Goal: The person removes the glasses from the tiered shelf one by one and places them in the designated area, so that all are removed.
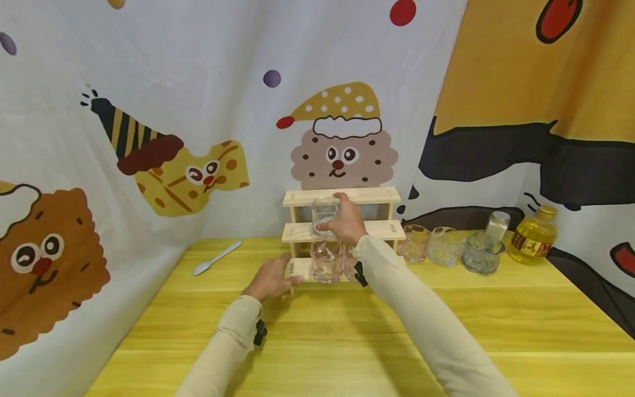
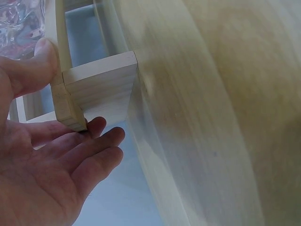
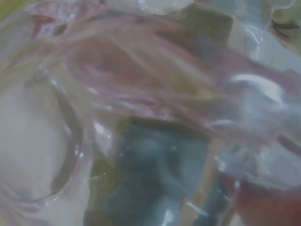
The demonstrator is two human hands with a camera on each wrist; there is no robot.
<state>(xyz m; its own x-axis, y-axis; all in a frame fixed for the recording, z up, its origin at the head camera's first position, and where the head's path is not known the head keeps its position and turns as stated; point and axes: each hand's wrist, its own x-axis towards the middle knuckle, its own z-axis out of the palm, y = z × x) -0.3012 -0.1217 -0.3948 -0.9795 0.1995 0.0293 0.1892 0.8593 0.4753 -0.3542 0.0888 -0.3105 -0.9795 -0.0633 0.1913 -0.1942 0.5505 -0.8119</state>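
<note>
A three-tier wooden rack [image 1: 342, 196] stands on the table against the curtain. My left hand [image 1: 270, 278] grips the left end of its lowest step; in the left wrist view the thumb lies along the board's upper side and the fingers curl beneath. On the middle step is a clear glass [image 1: 321, 212], held by my right hand [image 1: 348, 220] from its right side. Two pinkish glasses, one at the centre [image 1: 324, 264] and one partly behind my right wrist [image 1: 346, 263], sit on the lowest step. Blurred pinkish glass [image 3: 141, 80] fills much of the right wrist view, hiding that hand's fingers.
Right of the rack stand a pinkish glass [image 1: 414, 242], a clear glass [image 1: 444, 246], a greyish glass bowl [image 1: 481, 255], a lidded jar [image 1: 498, 225] and an oil bottle [image 1: 533, 237]. A white spoon [image 1: 216, 258] lies to the left. The patterned curtain [image 1: 223, 82] closes off the back.
</note>
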